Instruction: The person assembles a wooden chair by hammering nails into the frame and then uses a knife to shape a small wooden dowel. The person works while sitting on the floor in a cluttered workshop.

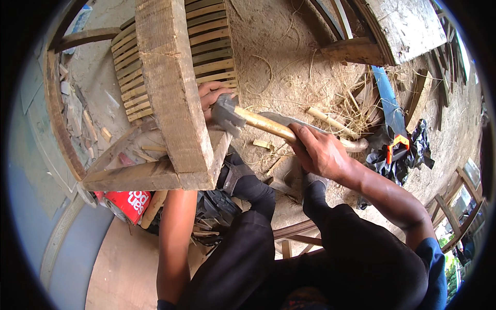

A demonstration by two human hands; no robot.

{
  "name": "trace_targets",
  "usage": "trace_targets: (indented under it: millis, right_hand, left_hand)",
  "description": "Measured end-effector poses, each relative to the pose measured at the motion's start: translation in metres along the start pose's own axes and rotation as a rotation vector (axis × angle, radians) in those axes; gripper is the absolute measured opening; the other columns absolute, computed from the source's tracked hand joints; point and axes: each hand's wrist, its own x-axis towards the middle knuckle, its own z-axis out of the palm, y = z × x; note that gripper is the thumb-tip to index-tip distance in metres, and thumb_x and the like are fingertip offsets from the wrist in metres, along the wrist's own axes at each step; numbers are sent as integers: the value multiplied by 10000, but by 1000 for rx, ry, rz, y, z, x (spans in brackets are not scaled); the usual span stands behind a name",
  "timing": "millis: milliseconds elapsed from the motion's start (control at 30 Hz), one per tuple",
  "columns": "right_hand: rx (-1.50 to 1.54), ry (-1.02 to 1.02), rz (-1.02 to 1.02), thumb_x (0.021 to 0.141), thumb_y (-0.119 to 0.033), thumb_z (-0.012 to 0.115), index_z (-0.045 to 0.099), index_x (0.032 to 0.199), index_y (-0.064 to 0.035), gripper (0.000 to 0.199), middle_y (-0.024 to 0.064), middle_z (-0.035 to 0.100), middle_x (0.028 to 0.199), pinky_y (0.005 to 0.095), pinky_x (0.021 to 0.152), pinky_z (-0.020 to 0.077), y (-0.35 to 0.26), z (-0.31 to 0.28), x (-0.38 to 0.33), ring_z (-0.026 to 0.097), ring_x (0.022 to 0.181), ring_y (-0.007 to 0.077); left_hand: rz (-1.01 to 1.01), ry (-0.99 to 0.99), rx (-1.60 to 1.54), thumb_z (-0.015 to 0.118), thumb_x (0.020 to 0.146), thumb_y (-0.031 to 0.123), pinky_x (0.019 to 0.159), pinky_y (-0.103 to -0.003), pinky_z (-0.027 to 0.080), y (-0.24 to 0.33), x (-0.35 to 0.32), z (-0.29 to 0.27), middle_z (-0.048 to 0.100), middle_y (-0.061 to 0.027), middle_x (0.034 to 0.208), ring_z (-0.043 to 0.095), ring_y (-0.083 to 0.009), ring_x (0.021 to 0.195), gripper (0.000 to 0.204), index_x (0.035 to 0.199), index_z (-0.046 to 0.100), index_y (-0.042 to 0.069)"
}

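Note:
My right hand (319, 151) grips the pale wooden handle of a hammer (243, 118); its dark metal head sits at the edge of a wooden frame (173, 98). My left hand (210, 96) reaches up from under the frame and holds its far edge, fingers curled right beside the hammer head. The frame is a chair-like piece with a thick plank on top and a panel of bamboo slats (209, 46) behind it. My left forearm is partly hidden under the plank.
A curved blade (315, 126) lies on the dirt floor under my right hand. A red can (126, 202) lies under the frame at left. Black plastic with an orange tool (395, 147), a blue pipe (386, 95), straw and wood scraps lie at right.

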Motion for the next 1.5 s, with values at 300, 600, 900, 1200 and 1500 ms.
trace_targets:
  millis: [300,600,900,1200,1500]
  right_hand:
    - [-18,-16,24,978,-187,646,535,1260,-30,342,195,685,896,452,504,543,8,5,1,687,651,369]
    - [18,8,-36,980,-191,641,512,1263,-31,350,199,676,855,456,469,525,11,0,4,679,614,365]
    - [49,52,-114,975,-146,648,524,1284,21,372,173,645,825,453,498,508,14,3,8,664,616,361]
    - [4,-63,-31,947,-118,666,530,1267,47,384,176,663,871,449,522,539,12,1,6,679,660,370]
    - [16,-26,-53,935,-86,671,534,1266,38,379,174,663,897,441,512,526,13,5,6,669,664,364]
  left_hand:
    - [84,17,155,877,649,81,851,-347,531,-3,4,1,704,-75,1002,650,-224,936,316,947,775,69]
    - [17,-43,173,879,652,131,878,-365,498,-2,3,-3,705,-64,1037,628,-233,962,338,964,778,49]
    - [3,-3,133,839,618,17,862,-327,525,-8,-1,2,695,-42,1066,648,-192,968,356,956,739,73]
    - [100,14,223,849,717,58,835,-328,522,0,4,-1,700,-42,985,636,-200,920,234,942,787,71]
    - [50,-29,180,861,712,87,868,-359,506,-3,0,-2,705,-73,1009,637,-232,965,256,954,783,58]
